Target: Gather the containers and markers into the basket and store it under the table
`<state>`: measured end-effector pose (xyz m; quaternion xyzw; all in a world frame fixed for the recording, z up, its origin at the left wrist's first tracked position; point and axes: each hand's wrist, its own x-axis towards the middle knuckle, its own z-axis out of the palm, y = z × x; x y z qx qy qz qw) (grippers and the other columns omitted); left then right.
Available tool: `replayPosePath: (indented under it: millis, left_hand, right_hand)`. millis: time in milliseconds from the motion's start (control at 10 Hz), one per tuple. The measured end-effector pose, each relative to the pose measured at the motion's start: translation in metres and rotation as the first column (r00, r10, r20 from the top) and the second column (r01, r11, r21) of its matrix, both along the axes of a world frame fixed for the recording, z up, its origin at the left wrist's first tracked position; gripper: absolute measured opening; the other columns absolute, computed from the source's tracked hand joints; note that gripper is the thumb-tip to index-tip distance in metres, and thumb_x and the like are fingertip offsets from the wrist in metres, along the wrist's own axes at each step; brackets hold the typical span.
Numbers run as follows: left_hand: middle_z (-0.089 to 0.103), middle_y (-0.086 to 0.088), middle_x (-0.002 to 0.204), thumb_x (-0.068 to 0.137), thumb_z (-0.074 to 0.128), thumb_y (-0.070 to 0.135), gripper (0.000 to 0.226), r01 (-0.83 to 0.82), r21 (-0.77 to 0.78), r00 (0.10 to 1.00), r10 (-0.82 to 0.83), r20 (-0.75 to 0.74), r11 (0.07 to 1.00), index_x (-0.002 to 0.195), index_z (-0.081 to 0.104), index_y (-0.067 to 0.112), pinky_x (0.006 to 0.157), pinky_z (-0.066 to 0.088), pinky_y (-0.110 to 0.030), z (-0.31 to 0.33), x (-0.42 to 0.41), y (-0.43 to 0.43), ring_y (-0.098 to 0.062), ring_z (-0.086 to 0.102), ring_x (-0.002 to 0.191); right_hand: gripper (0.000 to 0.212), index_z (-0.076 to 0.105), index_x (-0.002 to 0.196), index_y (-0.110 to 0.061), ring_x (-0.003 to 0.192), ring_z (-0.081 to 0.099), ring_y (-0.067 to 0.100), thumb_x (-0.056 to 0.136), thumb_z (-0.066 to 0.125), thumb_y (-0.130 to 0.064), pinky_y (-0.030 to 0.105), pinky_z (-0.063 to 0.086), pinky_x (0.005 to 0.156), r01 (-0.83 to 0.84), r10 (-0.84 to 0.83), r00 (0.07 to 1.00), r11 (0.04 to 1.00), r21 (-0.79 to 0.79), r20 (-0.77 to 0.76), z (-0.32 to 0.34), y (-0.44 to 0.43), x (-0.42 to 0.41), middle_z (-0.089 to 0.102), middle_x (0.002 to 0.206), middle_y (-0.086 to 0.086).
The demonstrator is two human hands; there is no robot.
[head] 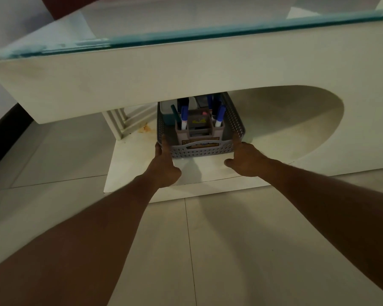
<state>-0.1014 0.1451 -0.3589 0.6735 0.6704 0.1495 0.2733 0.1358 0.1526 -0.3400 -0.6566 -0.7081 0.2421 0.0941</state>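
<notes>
Last step, storing: the basket (200,138), loaded with markers (219,114) and containers (167,112), sits under the bench (142,80). Left grip (164,166) and right grip (245,160) press its near corners, fingers open; next, push it further in, away from both.

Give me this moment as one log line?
stage: storing | basket: loaded with markers, on shelf under table | left hand, right hand: at basket's sides

One grey basket (200,149) sits under one white table (142,69). In it stand one brown organiser (199,129), one white-lidded container (167,111) and at least four blue markers (184,115); others may be hidden. Two hands show, the left hand (164,166) and the right hand (245,159).
</notes>
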Motion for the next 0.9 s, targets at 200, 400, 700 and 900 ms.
replayPosePath:
  millis: [200, 400, 700, 900]
  left_hand:
    - [-0.008, -0.005, 0.164, 0.082, 0.063, 0.005, 0.114, -0.008, 0.012, 1.0, 0.008, -0.008, 1.0, 0.15, -0.027, 0.027, 0.084, 0.053, -0.031, -0.002, 0.0, 0.001, -0.036, 0.049, 0.127]
    - [-0.014, -0.006, 0.163, 0.083, 0.063, 0.009, 0.113, 0.015, 0.014, 0.999, -0.015, -0.042, 1.0, 0.15, -0.027, 0.025, 0.1, 0.046, -0.058, -0.002, 0.004, -0.013, -0.04, 0.048, 0.128]
    - [0.038, -0.015, 0.15, 0.092, 0.051, 0.023, 0.065, 0.242, 0.286, 0.88, -0.086, -0.467, 0.927, 0.15, 0.026, 0.005, 0.116, 0.028, -0.053, -0.027, 0.026, -0.138, -0.032, 0.038, 0.138]
    - [0.044, -0.017, 0.147, 0.093, 0.05, 0.027, 0.061, 0.321, 0.259, 0.796, -0.111, -0.595, 0.911, 0.146, 0.034, 0.002, 0.118, 0.027, -0.052, 0.044, 0.026, -0.193, -0.032, 0.039, 0.138]
  right_hand:
    - [0.083, 0.01, 0.154, -0.01, 0.125, 0.052, 0.029, 0.093, 0.063, -0.027, 0.034, 0.046, 0.099, 0.013, -0.013, 1.0, 1.0, 0.012, -0.004, -0.002, 0.001, -0.002, 0.048, 0.142, 0.015]
    - [0.093, -0.011, 0.155, -0.02, 0.12, 0.054, 0.031, 0.095, 0.058, -0.035, 0.04, 0.049, 0.095, 0.003, -0.009, 0.996, 0.997, 0.074, 0.091, -0.007, -0.008, -0.001, 0.045, 0.142, 0.017]
    - [0.066, 0.022, 0.151, -0.015, 0.13, 0.042, 0.03, 0.095, 0.05, -0.034, 0.048, 0.038, 0.108, -0.025, -0.027, 0.984, 0.958, 0.286, 0.176, -0.035, -0.132, -0.012, 0.042, 0.145, 0.01]
    - [0.057, 0.032, 0.147, -0.017, 0.143, 0.03, 0.025, 0.096, 0.046, -0.038, 0.053, 0.022, 0.119, -0.085, 0.026, 0.977, 0.958, 0.275, 0.212, 0.038, -0.217, -0.003, 0.04, 0.15, 0.007]
